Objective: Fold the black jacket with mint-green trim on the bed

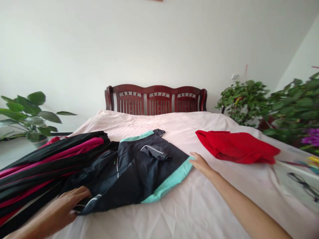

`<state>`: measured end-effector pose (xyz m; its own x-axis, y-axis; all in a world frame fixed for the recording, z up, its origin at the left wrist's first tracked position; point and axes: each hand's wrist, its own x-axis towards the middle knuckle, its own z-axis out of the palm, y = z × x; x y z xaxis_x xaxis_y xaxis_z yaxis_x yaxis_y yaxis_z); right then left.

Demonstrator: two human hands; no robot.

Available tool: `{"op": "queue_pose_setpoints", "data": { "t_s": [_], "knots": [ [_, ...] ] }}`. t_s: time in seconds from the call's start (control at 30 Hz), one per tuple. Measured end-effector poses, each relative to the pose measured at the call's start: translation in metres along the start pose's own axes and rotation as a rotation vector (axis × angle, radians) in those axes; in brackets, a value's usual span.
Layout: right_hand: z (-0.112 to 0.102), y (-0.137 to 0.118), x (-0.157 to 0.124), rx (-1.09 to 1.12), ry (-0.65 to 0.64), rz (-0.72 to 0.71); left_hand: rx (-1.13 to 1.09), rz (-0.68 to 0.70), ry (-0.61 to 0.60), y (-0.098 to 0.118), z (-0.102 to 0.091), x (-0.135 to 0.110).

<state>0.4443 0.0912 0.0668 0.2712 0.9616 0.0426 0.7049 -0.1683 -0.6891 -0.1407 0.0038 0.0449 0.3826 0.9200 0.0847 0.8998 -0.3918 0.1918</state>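
"Where are our hands?"

"Far apart. Our left hand (66, 202) lies on the edge of the dark jacket (132, 169). We can't tell if it grips."

"And the other one?"

"Our right arm (241, 202) reaches out long. Our right hand (201, 164) is open, and its fingertips (191, 154) touch the jacket's green hem (169, 181)."

"Where is the jacket?"

"Flat on the bed (199, 209)."

"What is hard to see?"

"Our left arm (32, 227) gets cut off at the bottom. The glasses (302, 186) look faint."
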Motion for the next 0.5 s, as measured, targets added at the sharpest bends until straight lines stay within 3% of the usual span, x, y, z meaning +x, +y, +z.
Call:
{"op": "queue_pose_setpoints", "data": {
  "t_s": [0.13, 0.33, 0.43, 0.5],
  "knots": [
    [0.006, 0.031, 0.020, -0.227, 0.032, 0.096, 0.017, -0.035, -0.026, 0.016, 0.010, -0.010],
    [0.012, 0.015, 0.027, -0.432, -0.047, 0.091, 0.021, -0.057, -0.038, 0.025, 0.013, 0.017],
    [-0.007, 0.022, 0.010, -0.484, -0.064, 0.037, 0.028, -0.044, -0.014, 0.028, 0.011, 0.028],
    [-0.030, 0.047, -0.010, -0.498, -0.069, 0.006, 0.014, -0.019, -0.017, 0.034, 0.013, 0.031]
  ]
}}
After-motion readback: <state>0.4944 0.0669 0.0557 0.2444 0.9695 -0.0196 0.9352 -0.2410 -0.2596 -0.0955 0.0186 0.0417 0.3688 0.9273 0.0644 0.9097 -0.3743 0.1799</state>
